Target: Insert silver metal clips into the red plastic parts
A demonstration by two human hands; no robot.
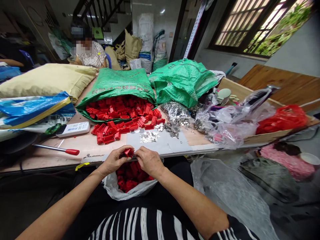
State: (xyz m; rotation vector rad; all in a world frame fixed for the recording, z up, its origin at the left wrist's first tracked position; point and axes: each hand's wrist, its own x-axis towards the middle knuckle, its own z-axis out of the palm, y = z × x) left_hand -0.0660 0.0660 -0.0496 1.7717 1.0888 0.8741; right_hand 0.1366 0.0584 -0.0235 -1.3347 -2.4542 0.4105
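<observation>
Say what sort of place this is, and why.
Probably a small workshop: red plastic parts spill from a green sack onto the worktable, small metal pieces lie beside them, and bulky sacks stand behind.

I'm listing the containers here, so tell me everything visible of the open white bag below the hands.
The white bag looks like thin, creased plastic. Its mouth gapes upward, the rim crumpled, with red pieces heaped inside against it. It sits at the wearer's lap, below the left hand and right hand, between the striped top and the table. Its underside is hidden.
</observation>
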